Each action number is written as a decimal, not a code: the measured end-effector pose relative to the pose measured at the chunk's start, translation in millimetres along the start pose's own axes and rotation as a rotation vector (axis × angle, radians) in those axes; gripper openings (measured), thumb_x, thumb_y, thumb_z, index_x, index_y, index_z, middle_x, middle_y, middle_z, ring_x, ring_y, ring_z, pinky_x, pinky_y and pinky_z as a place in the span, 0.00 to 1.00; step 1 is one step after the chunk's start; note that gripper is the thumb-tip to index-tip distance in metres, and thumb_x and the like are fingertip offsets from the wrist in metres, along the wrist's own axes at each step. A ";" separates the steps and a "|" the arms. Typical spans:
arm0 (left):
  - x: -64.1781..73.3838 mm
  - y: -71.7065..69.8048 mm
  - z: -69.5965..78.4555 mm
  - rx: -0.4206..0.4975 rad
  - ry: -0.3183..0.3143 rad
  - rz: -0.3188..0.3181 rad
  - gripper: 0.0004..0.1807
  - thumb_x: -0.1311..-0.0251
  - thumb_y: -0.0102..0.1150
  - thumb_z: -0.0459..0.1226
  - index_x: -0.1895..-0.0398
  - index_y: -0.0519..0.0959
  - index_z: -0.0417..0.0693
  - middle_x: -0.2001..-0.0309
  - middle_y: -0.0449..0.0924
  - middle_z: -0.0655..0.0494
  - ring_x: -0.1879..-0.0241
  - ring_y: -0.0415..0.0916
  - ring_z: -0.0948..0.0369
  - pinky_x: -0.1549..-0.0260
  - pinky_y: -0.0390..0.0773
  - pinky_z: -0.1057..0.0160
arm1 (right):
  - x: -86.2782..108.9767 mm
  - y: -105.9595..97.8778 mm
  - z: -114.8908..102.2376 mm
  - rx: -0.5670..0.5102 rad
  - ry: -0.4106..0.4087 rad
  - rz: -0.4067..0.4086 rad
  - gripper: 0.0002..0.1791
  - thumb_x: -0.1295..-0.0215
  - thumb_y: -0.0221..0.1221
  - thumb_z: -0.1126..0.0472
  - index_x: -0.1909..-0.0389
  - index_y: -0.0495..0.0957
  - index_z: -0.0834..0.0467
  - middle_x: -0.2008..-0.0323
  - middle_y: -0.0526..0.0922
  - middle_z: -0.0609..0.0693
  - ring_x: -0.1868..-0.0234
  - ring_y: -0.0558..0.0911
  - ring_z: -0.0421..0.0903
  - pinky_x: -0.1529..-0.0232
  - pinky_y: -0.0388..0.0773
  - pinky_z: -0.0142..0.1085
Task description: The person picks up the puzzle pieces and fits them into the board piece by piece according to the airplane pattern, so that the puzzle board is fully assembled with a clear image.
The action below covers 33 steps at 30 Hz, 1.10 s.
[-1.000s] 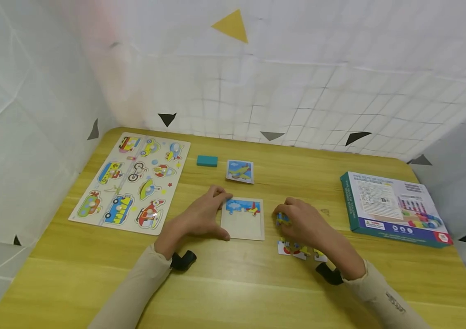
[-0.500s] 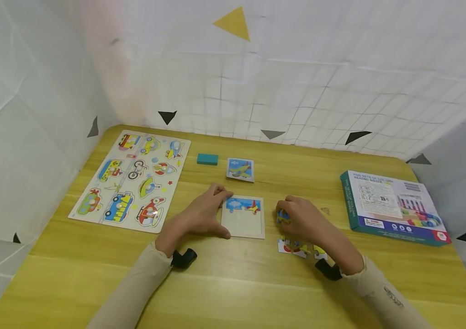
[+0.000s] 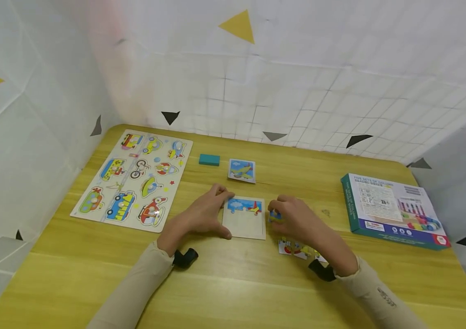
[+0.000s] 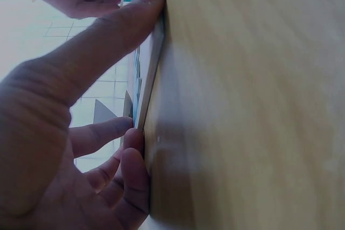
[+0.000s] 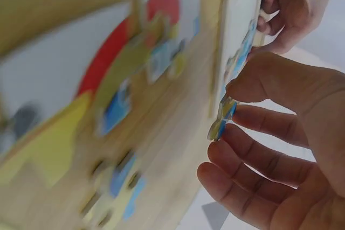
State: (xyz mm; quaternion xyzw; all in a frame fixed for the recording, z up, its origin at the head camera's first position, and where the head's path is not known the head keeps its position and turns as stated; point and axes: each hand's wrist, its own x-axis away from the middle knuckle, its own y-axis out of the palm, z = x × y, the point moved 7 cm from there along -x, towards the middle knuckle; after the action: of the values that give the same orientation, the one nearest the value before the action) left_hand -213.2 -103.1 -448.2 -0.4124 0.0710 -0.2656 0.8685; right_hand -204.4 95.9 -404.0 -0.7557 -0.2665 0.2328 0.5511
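Observation:
My left hand (image 3: 204, 212) holds a square wooden puzzle tray (image 3: 243, 227) at its left side, thumb at the near corner and fingers at the far one. Joined pieces with blue sky and a red plane tail fill the tray's far strip; bare wood shows below. In the right wrist view, my right hand (image 5: 275, 149) pinches a blue-and-yellow jigsaw piece (image 5: 222, 117) between thumb and fingers. That hand is just right of the tray in the head view. Several loose jigsaw pieces (image 3: 292, 249) lie below it, some with red, yellow and white.
A small airplane picture card (image 3: 241, 170) lies beyond the tray, beside a teal block (image 3: 209, 159). A large vehicle puzzle board (image 3: 132, 180) covers the table's left side. At the right is a boxed bead set (image 3: 395, 210). White sheeting (image 3: 299, 82) encloses the table.
My right hand has moved left towards the tray with the jigsaw piece between its fingers. My left hand keeps its hold on the tray.

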 end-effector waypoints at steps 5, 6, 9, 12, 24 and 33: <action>-0.9 1.3 -0.2 0.003 0.006 -0.004 0.59 0.65 0.84 0.52 0.27 0.65 0.47 0.36 0.58 0.54 0.51 0.69 0.60 0.49 0.72 0.60 | -7.3 0.7 -16.6 -0.019 -0.058 0.015 0.15 0.49 0.74 0.65 0.59 0.85 0.60 0.65 0.80 0.51 0.69 0.75 0.42 0.69 0.75 0.36; -1.1 1.6 -0.4 0.003 0.007 -0.006 0.59 0.65 0.84 0.52 0.26 0.65 0.47 0.36 0.58 0.54 0.51 0.69 0.60 0.49 0.72 0.60 | -9.0 1.3 -19.3 -0.020 -0.064 0.014 0.15 0.49 0.74 0.65 0.59 0.85 0.60 0.65 0.80 0.51 0.69 0.75 0.42 0.69 0.75 0.35; -1.3 2.0 -1.0 0.004 0.004 -0.010 0.59 0.65 0.84 0.52 0.26 0.65 0.48 0.36 0.58 0.55 0.51 0.69 0.60 0.49 0.72 0.61 | -13.7 3.3 -26.7 -0.020 -0.080 0.009 0.16 0.50 0.74 0.65 0.58 0.85 0.60 0.64 0.80 0.51 0.68 0.75 0.42 0.68 0.75 0.35; -1.3 1.3 -1.1 0.003 0.003 -0.009 0.58 0.65 0.84 0.52 0.27 0.65 0.47 0.37 0.58 0.55 0.51 0.68 0.60 0.50 0.72 0.61 | -18.2 5.6 -33.9 -0.030 -0.111 0.012 0.18 0.51 0.74 0.65 0.57 0.85 0.61 0.64 0.80 0.51 0.68 0.75 0.42 0.67 0.76 0.35; -0.2 -0.6 0.4 0.002 0.017 0.000 0.59 0.65 0.84 0.53 0.27 0.65 0.47 0.37 0.58 0.54 0.51 0.68 0.59 0.48 0.71 0.60 | -31.8 19.3 -51.6 -0.001 -0.187 -0.003 0.16 0.50 0.73 0.64 0.58 0.84 0.61 0.66 0.78 0.50 0.68 0.74 0.43 0.65 0.75 0.36; 0.2 -0.9 -0.2 -0.002 0.022 0.003 0.59 0.64 0.84 0.53 0.27 0.65 0.46 0.36 0.58 0.54 0.50 0.68 0.59 0.48 0.71 0.60 | -42.2 20.1 -62.1 -0.006 -0.204 -0.001 0.16 0.49 0.73 0.65 0.58 0.83 0.62 0.65 0.78 0.51 0.68 0.75 0.44 0.65 0.75 0.37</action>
State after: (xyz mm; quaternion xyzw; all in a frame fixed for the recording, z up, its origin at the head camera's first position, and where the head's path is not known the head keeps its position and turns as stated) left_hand -213.5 -103.8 -447.6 -0.4103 0.0817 -0.2687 0.8676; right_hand -193.0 19.0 -403.1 -0.7295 -0.3224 0.3076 0.5190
